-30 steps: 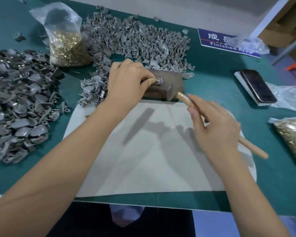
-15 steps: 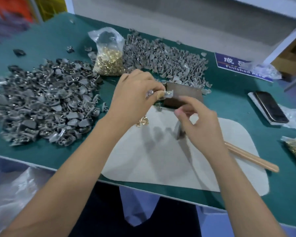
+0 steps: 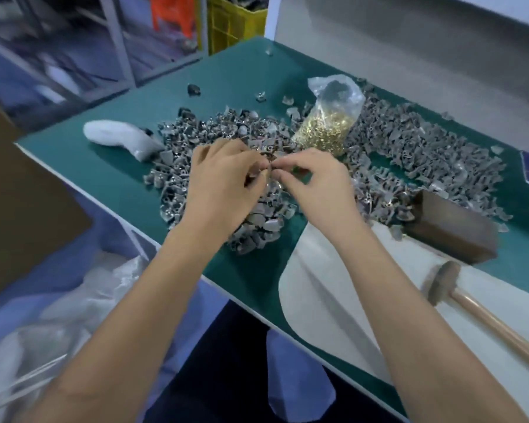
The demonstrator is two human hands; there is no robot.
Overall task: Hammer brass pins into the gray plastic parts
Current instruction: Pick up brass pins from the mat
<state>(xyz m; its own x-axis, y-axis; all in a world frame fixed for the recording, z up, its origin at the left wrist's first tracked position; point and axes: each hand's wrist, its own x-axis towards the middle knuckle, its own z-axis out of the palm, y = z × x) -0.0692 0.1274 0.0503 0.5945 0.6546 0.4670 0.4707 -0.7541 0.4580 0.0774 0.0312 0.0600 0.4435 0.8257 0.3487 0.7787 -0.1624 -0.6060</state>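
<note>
Green bench mat (image 3: pixel 232 96) carries everything. Left hand (image 3: pixel 223 178) and right hand (image 3: pixel 315 181) meet fingertip to fingertip over the near heap of small gray plastic parts (image 3: pixel 220 132), fingers curled, pinching something tiny; what it is, cannot tell, too blurred. At 1 o'clock from the hands stands a clear bag of brass pins (image 3: pixel 327 126); second gray heap (image 3: pixel 416 141) beyond at 2. Dark wooden block (image 3: pixel 452 236) at 4 o'clock; wooden-handled hammer (image 3: pixel 477 312) lies untouched on a white pad (image 3: pixel 342 294) at 5.
</note>
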